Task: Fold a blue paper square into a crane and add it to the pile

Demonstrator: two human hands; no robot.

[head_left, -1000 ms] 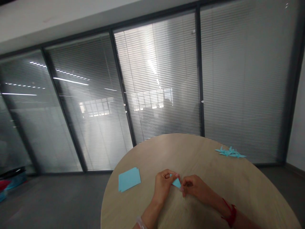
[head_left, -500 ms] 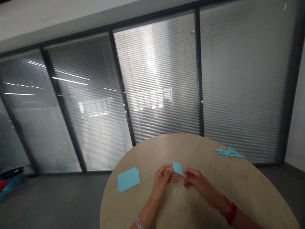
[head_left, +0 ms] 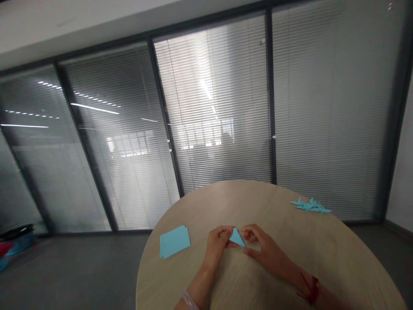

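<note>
A light-blue piece of folded paper [head_left: 236,238], now a small triangle, is pinched between the thumb and fingers of my left hand [head_left: 217,243]. Just to its right, my right hand [head_left: 263,246] has thumb and fingers apart, its thumb tip close to the paper's lower right corner; whether it touches cannot be made out. Left of my hands lies a stack of light-blue paper sheets [head_left: 174,242], its edges slightly out of line. Several folded blue paper pieces with pointed tips [head_left: 310,205] sit in a heap at the far right.
Everything lies on a round wooden table [head_left: 226,198]. Behind it runs a glass partition with blinds [head_left: 222,107]. On the floor at the far left stands a dark-rimmed bin [head_left: 17,237] with a blue lining.
The paper has gone from a four-sided shape to a triangle and tilted downward. My right hand has let go of its right corner and its fingers have spread.
</note>
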